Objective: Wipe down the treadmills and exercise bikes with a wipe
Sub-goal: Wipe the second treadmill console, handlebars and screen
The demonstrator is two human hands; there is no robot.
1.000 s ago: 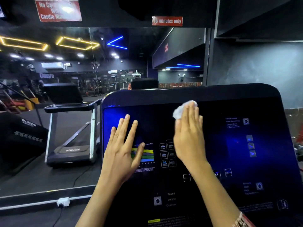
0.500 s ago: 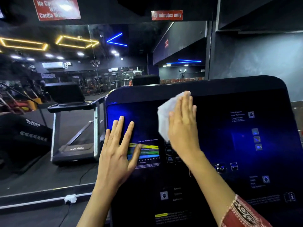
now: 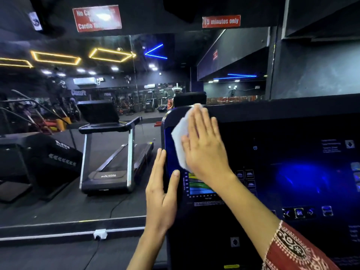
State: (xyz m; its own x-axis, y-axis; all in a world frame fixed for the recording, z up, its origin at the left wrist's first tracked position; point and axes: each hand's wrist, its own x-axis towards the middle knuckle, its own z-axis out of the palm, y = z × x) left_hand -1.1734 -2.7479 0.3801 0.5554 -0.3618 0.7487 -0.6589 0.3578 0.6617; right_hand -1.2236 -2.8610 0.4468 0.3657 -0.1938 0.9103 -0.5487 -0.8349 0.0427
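A black treadmill console (image 3: 272, 137) with a glossy touch panel fills the right half of the view. My right hand (image 3: 204, 145) lies flat against its upper left corner and presses a white wipe (image 3: 180, 141) onto the screen; the wipe sticks out to the left of my fingers. My left hand (image 3: 161, 193) rests on the console's left edge, fingers straight and together on the side, thumb on the front face, holding nothing else.
A wall mirror (image 3: 78, 114) ahead reflects the gym, with a treadmill (image 3: 113, 152) and a dark machine (image 3: 29, 156) at the left. A white power socket (image 3: 100, 234) and cable sit on the floor strip below. Red signs (image 3: 221, 21) hang above.
My right hand has slid the wipe left and up across the screen to its top left corner. My left hand has shifted from the screen face to the console's left edge.
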